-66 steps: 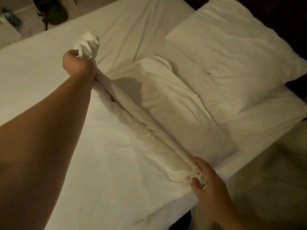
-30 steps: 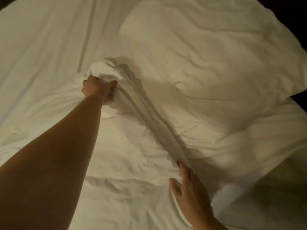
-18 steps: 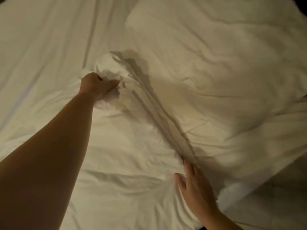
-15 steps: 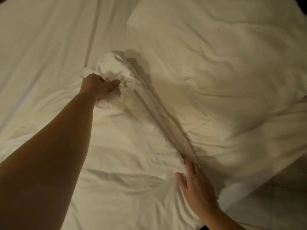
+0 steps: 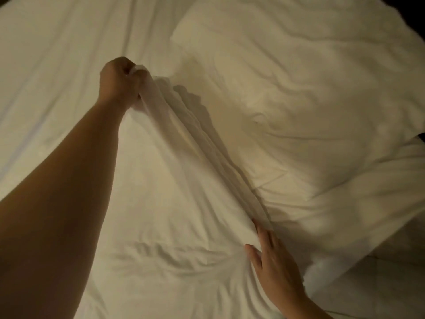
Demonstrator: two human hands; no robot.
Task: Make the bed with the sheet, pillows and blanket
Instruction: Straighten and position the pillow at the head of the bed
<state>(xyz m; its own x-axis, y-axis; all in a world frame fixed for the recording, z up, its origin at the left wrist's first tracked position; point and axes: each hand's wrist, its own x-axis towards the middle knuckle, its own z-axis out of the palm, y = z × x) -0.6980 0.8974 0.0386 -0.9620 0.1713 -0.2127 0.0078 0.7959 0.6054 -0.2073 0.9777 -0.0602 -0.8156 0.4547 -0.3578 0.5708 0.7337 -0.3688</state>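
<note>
Grips ridge of white sheet [image 5: 195,139], just left of pillow [image 5: 299,77], in left hand [image 5: 119,81], fingers curled round it, upper left of centre. Presses ridge's lower end flat with right hand [image 5: 273,261], fingers straight, lower right.

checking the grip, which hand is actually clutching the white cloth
The left hand, at the far end of the ridge: its fingers curl round the bunched cloth. The right hand lies flat, fingers straight, pressing the near end.
</note>
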